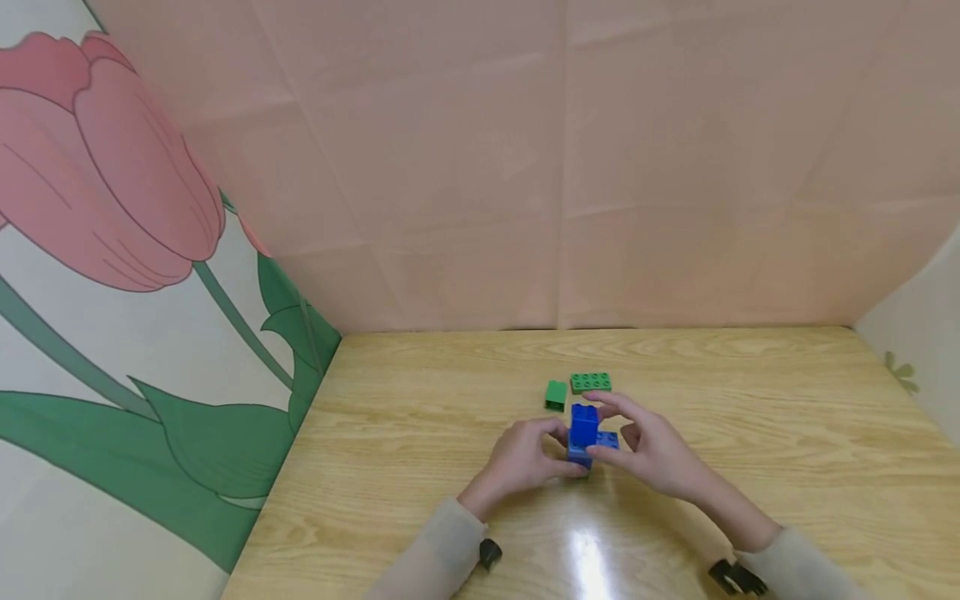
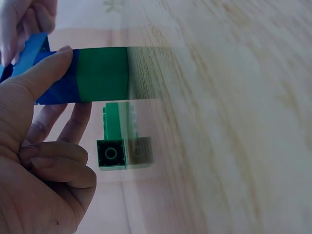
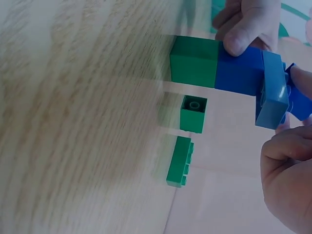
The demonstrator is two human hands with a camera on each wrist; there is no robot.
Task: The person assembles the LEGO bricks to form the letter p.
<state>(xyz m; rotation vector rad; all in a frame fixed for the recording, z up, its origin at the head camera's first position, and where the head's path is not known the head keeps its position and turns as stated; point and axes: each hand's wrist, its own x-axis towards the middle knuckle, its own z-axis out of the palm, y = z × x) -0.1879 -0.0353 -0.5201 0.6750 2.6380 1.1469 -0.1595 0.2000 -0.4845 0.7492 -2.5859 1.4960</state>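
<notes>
A stack of toy building bricks stands on the table, with a green brick [image 3: 195, 62] at its base and a dark blue brick [image 3: 239, 70] above that. Across these lies a longer, lighter blue brick [image 1: 608, 439]. My left hand [image 1: 521, 457] pinches the stack at the lower dark blue brick, thumb on the near side. Over the lighter brick, my right hand [image 1: 656, 450] holds a small dark blue brick [image 1: 584, 423] between thumb and fingers. In the right wrist view this top brick looks tilted, with studs showing below it; whether it touches is unclear.
Behind the stack, a small green brick [image 1: 556, 395] lies on its side, its hollow underside showing. Beside it is a longer green brick [image 1: 591, 382], studs up. The wooden table [image 1: 420, 375] meets a pink cloth wall [image 1: 450, 208] at the back.
</notes>
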